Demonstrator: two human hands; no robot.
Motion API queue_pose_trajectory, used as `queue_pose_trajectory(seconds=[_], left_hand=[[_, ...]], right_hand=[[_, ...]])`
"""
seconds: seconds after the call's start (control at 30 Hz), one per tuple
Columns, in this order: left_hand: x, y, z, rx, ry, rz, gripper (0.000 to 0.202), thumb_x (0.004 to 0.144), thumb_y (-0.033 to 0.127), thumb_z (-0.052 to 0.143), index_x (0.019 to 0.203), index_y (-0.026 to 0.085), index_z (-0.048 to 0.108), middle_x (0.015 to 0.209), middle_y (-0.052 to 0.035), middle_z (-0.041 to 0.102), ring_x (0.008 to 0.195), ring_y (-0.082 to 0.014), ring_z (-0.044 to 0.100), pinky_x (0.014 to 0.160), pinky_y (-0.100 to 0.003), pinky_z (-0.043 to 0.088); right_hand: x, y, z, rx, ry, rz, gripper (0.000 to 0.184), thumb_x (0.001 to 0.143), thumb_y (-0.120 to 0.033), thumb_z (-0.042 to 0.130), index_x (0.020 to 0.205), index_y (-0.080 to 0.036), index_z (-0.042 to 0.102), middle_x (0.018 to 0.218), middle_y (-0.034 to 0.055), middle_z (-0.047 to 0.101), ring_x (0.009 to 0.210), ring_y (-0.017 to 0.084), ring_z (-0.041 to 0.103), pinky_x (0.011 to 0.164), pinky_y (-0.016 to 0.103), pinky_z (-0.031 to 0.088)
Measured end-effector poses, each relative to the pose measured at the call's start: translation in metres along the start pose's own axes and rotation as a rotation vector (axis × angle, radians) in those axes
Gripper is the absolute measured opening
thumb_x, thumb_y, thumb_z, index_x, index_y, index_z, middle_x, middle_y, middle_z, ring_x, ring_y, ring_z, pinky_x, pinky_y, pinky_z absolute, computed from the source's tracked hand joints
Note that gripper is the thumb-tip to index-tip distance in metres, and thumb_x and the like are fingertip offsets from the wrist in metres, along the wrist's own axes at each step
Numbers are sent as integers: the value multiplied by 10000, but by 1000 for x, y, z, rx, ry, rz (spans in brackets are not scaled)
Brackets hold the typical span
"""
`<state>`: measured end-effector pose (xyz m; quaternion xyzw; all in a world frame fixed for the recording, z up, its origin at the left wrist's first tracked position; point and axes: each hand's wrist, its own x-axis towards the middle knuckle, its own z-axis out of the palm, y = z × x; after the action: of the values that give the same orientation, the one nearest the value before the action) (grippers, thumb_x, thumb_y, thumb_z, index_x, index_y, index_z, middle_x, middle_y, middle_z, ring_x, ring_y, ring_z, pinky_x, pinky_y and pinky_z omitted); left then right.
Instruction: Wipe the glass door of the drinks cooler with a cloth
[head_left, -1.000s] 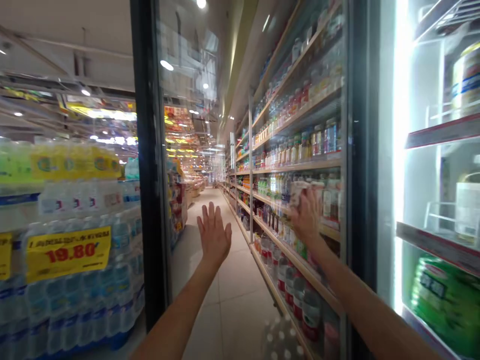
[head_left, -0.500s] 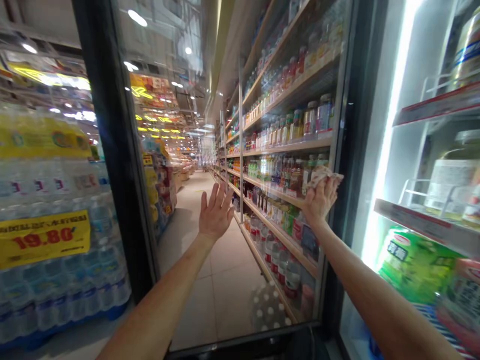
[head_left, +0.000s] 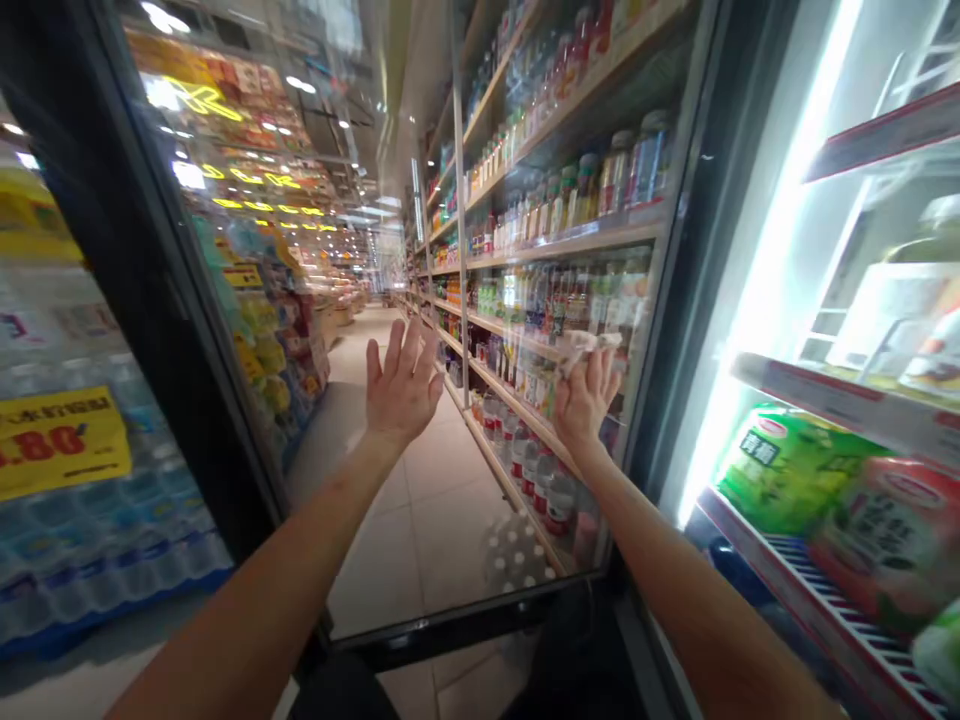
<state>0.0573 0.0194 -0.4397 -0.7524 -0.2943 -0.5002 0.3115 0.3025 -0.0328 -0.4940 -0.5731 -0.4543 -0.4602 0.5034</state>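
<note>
crumpled cloth [head_left: 589, 343] is pinned to the glass door [head_left: 337, 200] near its right edge by the right hand [head_left: 585, 400] fingertips, left hand [head_left: 401, 385] spread open and empty mid-pane, so too much push and the cloth might get dropped

Two hands are pressing on one glass door [head_left: 450, 628]: the left hand [head_left: 401, 385] and the right hand [head_left: 585, 395], which has one pale cloth [head_left: 589, 343] lying under its fingers. One yellow price sign [head_left: 60, 440] is hanging at the left. In the one lit cooler [head_left: 757, 300], three shelves [head_left: 847, 400] are showing, with one green pack [head_left: 780, 470] and one red pack [head_left: 892, 540] showing clearly, while the aisle bottles [head_left: 555, 190] are running beyond counting.
</note>
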Motion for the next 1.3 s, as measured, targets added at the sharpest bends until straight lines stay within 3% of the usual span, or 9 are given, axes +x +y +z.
queue_pose_trajectory(seconds=[0.1,0.23,0.33,0.5,0.6,0.8,0.9,1.13,1.3], left_hand=[[-8,4,1,28,18,-1,509,852,292,432,1349,221,347,1436,-92,294,1366,-195,123,1112,-450,51],[-27,6,2,39,-1,-5,492,857,288,434,1336,195,373,1423,-107,317,1363,-210,131,1110,-449,74],[-41,5,2,64,-23,7,474,861,284,433,1324,187,394,1406,-112,350,1358,-218,157,1106,-446,106],[-50,4,3,125,-48,10,458,867,285,424,1315,192,407,1407,-101,349,1354,-215,183,1105,-434,123],[-51,5,4,170,-45,4,446,876,293,409,1310,193,414,1409,-94,346,1355,-209,181,1106,-425,123],[-52,6,3,186,-20,20,443,875,282,419,1307,186,421,1400,-100,362,1357,-210,171,1104,-424,131],[-53,5,2,194,-2,34,438,873,286,429,1297,177,434,1387,-103,383,1354,-209,187,1101,-414,143],[-55,7,3,183,11,23,430,868,263,434,1289,178,441,1379,-96,397,1347,-215,216,1094,-422,155],[-57,10,3,192,21,3,431,866,254,433,1289,177,441,1378,-99,399,1359,-203,174,1100,-419,138]], right_hand=[[1,-18,-3,21,-6,31,395,835,-247,381,1187,-130,517,1380,198,368,1367,294,142,1018,558,232],[-29,-72,-9,147,-229,-370,324,805,-268,473,1112,-234,571,1375,98,416,1367,259,159,1071,516,160],[-44,-67,-9,169,-262,-485,289,795,-260,498,1069,-278,588,1331,51,477,1352,227,210,1087,506,112],[-30,16,-9,1,-114,-82,357,819,-245,410,1137,-167,551,1342,152,434,1343,285,216,1040,562,190],[-24,25,-10,-26,-88,172,442,841,-248,349,1242,-100,461,1405,212,317,1350,321,168,1006,591,228],[-57,-63,-11,172,-257,-294,324,790,-229,482,1101,-202,571,1396,111,370,1372,280,106,1068,529,167],[-66,-66,-11,198,-280,-455,286,780,-226,511,1054,-255,589,1335,58,459,1364,239,157,1089,505,117],[-42,17,-12,-32,-135,-43,362,838,-218,384,1168,-141,512,1381,180,360,1361,305,158,1016,562,248],[-57,-33,-12,89,-163,-105,411,809,-200,427,1214,-157,484,1435,155,275,1371,322,80,1026,558,248]])
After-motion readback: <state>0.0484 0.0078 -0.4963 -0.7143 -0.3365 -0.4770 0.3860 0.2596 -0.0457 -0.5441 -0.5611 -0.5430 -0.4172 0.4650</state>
